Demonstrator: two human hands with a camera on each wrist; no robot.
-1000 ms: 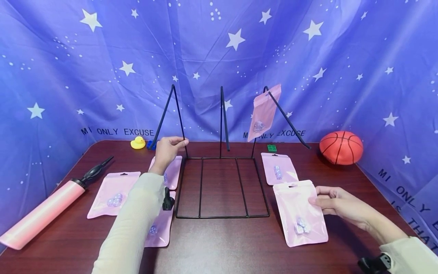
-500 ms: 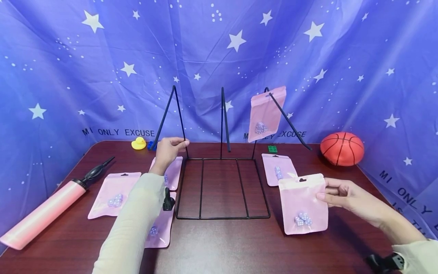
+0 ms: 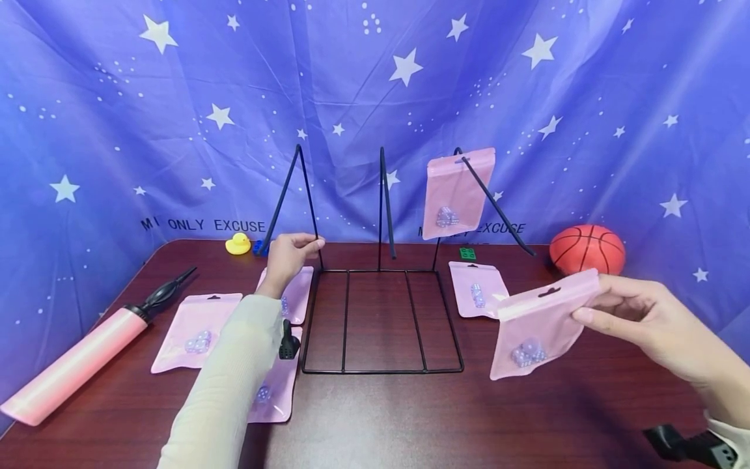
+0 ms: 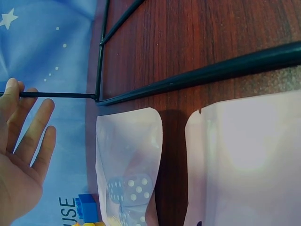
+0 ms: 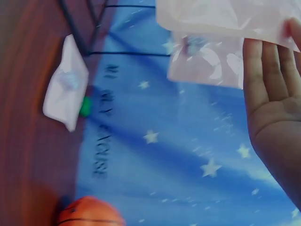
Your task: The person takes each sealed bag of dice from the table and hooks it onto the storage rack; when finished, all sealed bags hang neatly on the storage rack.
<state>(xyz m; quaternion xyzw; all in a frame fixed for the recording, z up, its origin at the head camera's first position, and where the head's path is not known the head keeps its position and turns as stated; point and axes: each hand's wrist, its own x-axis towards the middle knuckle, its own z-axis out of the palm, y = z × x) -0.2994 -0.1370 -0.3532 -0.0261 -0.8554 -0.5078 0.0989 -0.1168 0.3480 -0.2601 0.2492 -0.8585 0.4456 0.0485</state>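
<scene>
"What does the left hand (image 3: 290,257) hold?"

"It pinches an upright (image 3: 309,202) of the black rack (image 3: 381,372); the right hand (image 3: 650,319) grips a pink pouch (image 3: 541,316) by its edge."

"And that pouch is where?"

"Above the tabletop (image 3: 363,423), right of the rack."

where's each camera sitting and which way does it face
Head: worn on the head, facing forward and down at the rack; left hand, right hand and sleeves show.
Left wrist: worn there, facing table and curtain; left hand pinching the rack shows.
Right wrist: worn there, facing mostly curtain; right hand holding a pink bag shows.
Head and right wrist share the basketball.
</scene>
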